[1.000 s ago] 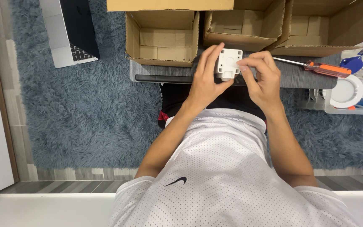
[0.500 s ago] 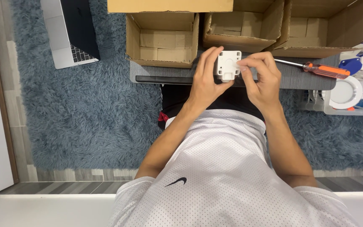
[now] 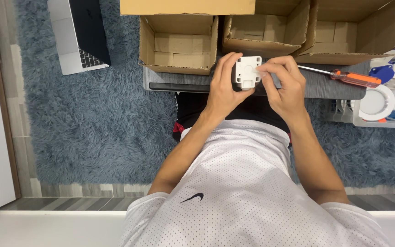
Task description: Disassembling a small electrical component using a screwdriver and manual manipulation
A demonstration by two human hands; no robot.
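Blue shaggy carpet spreads under a grey ribbed lap board [image 3: 325, 87], and right at its middle both hands are on a small white square plastic housing [image 3: 247, 72]: the left hand [image 3: 223, 87] wraps it from nine o'clock, fingers curled up behind it, while the right hand [image 3: 286, 87] pinches its three o'clock edge with the fingertips. Three open brown cardboard boxes [image 3: 179, 43] line up at twelve o'clock, and an orange-handled screwdriver [image 3: 344, 77] lies on the board at three o'clock of the right hand, near but not touching
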